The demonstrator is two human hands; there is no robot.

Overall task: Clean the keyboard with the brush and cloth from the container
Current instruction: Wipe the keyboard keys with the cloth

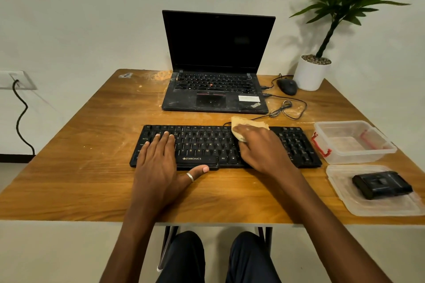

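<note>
Two bare hands lie on the black keyboard (202,145), which sits across the middle of the wooden worktop (92,145). The left hand (158,165) rests flat on the keys at the keyboard's 9 o'clock end. Its fingers are straight and close together, holding nothing, and the ringed thumb lies along the front edge. The right hand (259,147) is past the keyboard's centre, toward 2 o'clock. Its fingers curl over a tan cloth (246,124) and press it onto the keys near the top row; part of the cloth shows beyond the hand at the back edge.

At 3 o'clock from the keyboard, just beside its end, stands the clear container (377,149) with red clasps, uncovered. Its lid (340,181) lies flat at 4 o'clock and carries a black boxy object (381,185); whether that is the brush cannot be told. At 12 o'clock stands an open laptop (216,53) with a dark screen. At 1 o'clock are a mouse (287,86) and a white plant pot (310,76).
</note>
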